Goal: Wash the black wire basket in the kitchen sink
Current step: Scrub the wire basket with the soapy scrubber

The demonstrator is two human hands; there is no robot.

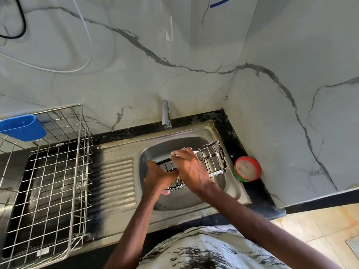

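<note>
Head view: black wire basket (211,160) is being held inside the bowl of the kitchen sink (116,152), its long axis running from the bowl's near-left part towards the far-right corner, one long barred side facing up at the camera; which way the open top is pointing cannot be told. Left hand (159,177) is gripping the near-left end. Right hand (192,167) is lying across the middle, fingers curling over the far long rim where white lather is showing; whether a scrubber is sitting under them cannot be told. The free end is extending rightwards from the right hand, towards the soap tub (247,168) standing beyond the sink's right edge. By judgement, the right hand, being nearer that end, is scrubbing along the axis while the left is steadying
</note>
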